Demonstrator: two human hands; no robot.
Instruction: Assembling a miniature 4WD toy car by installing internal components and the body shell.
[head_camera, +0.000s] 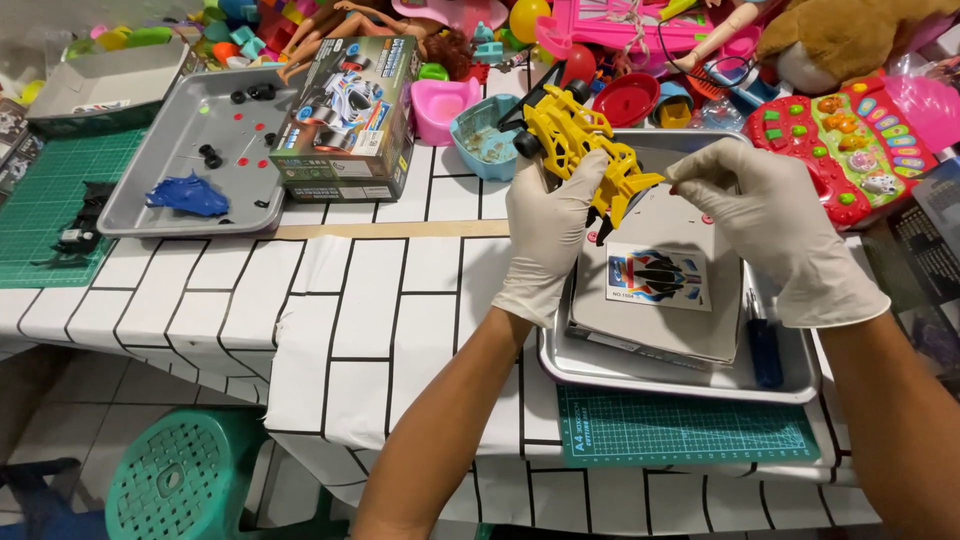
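My left hand (548, 235), in a white glove, grips a yellow toy car body (580, 150) with a black wheel on its far end, holding it tilted above a metal tray (640, 375). My right hand (765, 215), also gloved, has its fingertips pinched at the car's near end; what they pinch is too small to tell. Under both hands, inside the tray, lies a grey flat box (700, 310) with a sticker sheet (658, 274) on it. A blue-handled tool (765, 355) lies at the tray's right side.
A second grey tray (160, 160) at the left holds a blue car shell (186, 194) and small black wheels. A toy-car box (350, 115) stands beside it. Green cutting mats (690, 430) lie under the near tray and far left. Colourful toys crowd the back. A green stool (185, 475) stands below.
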